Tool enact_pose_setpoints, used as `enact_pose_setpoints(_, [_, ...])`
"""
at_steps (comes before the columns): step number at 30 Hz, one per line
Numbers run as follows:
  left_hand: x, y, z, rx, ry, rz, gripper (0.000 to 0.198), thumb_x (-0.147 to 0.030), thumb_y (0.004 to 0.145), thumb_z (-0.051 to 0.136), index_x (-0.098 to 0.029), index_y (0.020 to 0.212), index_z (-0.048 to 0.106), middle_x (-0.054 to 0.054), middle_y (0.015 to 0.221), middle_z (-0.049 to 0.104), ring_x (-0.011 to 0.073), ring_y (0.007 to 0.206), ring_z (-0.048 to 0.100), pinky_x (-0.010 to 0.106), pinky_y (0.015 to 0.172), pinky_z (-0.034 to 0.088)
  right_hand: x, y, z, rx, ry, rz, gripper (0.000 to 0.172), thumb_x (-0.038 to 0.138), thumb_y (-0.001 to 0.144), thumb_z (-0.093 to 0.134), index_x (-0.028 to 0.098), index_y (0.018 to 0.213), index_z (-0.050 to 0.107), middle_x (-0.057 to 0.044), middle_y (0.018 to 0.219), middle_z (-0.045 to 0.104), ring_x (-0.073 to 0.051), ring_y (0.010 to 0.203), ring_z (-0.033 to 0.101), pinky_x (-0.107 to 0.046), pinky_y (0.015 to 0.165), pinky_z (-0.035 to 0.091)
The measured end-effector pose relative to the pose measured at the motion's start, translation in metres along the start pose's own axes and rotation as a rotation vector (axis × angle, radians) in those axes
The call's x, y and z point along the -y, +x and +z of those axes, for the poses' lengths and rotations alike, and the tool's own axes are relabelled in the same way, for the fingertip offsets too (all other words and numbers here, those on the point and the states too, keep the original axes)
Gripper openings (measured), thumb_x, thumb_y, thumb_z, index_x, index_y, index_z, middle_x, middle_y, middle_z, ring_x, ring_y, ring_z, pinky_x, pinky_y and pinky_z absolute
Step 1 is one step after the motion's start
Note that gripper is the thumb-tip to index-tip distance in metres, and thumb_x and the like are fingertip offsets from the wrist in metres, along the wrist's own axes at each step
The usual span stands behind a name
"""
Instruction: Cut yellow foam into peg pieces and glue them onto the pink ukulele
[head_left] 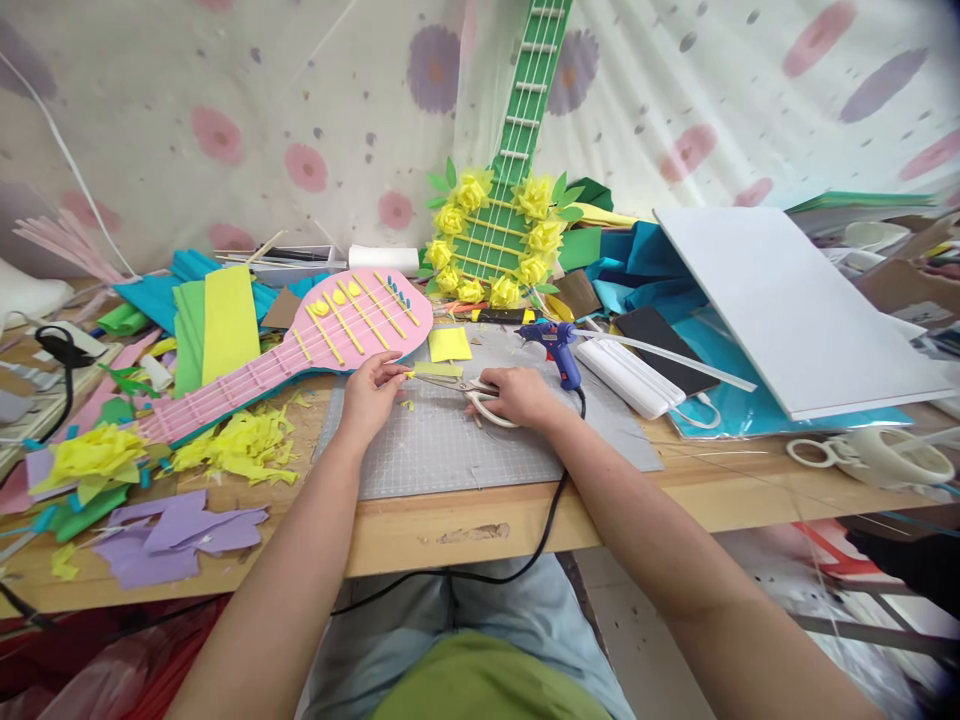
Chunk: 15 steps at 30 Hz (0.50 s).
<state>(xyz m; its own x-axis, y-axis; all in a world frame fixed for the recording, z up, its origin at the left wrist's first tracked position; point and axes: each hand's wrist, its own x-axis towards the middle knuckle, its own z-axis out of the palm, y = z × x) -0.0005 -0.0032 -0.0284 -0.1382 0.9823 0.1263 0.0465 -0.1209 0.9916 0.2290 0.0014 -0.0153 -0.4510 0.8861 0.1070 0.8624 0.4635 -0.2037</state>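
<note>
My right hand (519, 395) is closed round the handles of a pair of scissors (480, 392), whose blades point left over the grey cutting mat (450, 470). In my left hand (373, 393) a small yellow paper piece (409, 375) is pinched between thumb and fingers, right by the scissor tips. A yellow paper strip (439, 369) lies along the blades, and a yellow square (450, 344) rests just behind it. Left of these lies a pink paper instrument (352, 320) with yellow bars and a long neck, close to my left hand.
A blue glue gun (555, 350) stands right of the scissors, its black cord (551, 520) hanging over the table edge. Behind, a green paper instrument (495, 230) with yellow flowers leans upright. A white board (787, 310) lies right; yellow scraps (240, 445) and purple paper (180, 535) lie left.
</note>
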Motion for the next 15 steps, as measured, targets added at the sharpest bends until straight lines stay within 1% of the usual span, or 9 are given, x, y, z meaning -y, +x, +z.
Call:
enact_pose_setpoints(6, [0.0012,0.0002,-0.0007,0.006,0.005,0.015,0.039,-0.021,0.06,0.063,-0.015,0.098,0.056,0.005,0.079,0.065,0.0184,0.08,0.061,0.028,0.059,0.051,-0.0001,0.0005,0.0004,-0.008,-0.012,-0.005,0.048,0.065,0.071,0.045,0.019,0.074,0.058,-0.005,0.071,0.063,-0.015,0.063,0.053,-0.024,0.051,0.018])
enact_pose_setpoints(15, [-0.0002,0.0007,-0.0011,-0.012,-0.003,0.005,0.038,-0.021,0.06,0.063,-0.015,0.098,0.057,0.005,0.079,0.065,0.0183,0.08,0.061,0.027,0.059,0.051,-0.0008,-0.0013,-0.003,0.014,-0.028,0.007,0.045,0.062,0.073,0.046,0.019,0.076,0.06,-0.005,0.073,0.064,-0.016,0.064,0.054,-0.025,0.052,0.02])
